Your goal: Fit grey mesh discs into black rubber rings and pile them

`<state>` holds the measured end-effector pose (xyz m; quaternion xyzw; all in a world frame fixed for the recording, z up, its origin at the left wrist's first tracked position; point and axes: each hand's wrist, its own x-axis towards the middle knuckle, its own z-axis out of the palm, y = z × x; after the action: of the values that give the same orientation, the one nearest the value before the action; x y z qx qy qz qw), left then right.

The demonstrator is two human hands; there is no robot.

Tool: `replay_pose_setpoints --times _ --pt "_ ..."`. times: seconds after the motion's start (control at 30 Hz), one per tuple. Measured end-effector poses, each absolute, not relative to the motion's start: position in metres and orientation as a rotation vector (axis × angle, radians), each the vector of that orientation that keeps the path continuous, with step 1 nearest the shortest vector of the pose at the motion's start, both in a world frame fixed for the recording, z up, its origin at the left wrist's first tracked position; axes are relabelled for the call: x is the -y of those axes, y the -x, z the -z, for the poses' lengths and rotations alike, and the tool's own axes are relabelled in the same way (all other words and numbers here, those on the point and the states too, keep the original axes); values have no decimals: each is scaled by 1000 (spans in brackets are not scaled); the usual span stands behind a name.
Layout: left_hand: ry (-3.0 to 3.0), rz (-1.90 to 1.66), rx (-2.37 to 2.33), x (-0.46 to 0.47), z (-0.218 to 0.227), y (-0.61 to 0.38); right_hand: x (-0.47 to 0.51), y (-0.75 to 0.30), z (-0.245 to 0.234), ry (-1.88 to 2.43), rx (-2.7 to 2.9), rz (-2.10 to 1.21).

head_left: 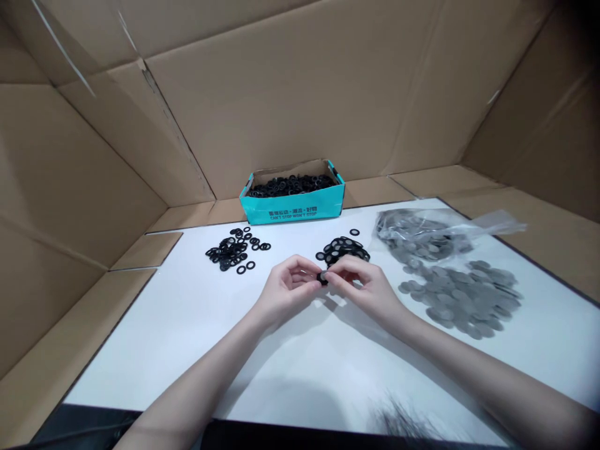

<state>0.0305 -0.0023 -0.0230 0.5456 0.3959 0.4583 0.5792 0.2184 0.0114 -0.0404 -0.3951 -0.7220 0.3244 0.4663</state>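
Above the middle of the white table, my left hand (288,286) pinches a small black ring (320,279) between thumb and fingers. My right hand (363,284) meets it from the other side, its thumb and forefinger closed on a small grey disc (324,275) against the ring. How far the disc sits inside the ring is hidden by the fingertips. Just beyond my hands lies a heap of black rings with grey centres (344,249), partly covered by my right hand. A heap of loose black rings (227,255) is to the left, and loose grey discs (464,300) are spread at the right.
A turquoise box (295,209) full of black rings stands at the table's back edge. At the back right lies a clear plastic bag (422,234) of grey discs. One single ring (355,232) lies behind the middle heap. Cardboard walls (300,100) surround the table (187,325).
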Motion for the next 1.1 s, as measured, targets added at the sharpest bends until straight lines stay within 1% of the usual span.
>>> replay_pose_setpoints --times 0.3,0.53,0.8,1.1 --pt "-1465 -1075 -952 4 24 -32 -13 -220 44 889 1952 -699" --pt "-1593 -1081 -1023 3 24 -30 -13 -220 49 879 1965 -755" --pt "-1929 -962 -1026 2 21 -25 -11 -221 42 923 1968 -803" --pt "-2041 -925 -994 1 15 -23 -12 -220 42 932 1976 -814"
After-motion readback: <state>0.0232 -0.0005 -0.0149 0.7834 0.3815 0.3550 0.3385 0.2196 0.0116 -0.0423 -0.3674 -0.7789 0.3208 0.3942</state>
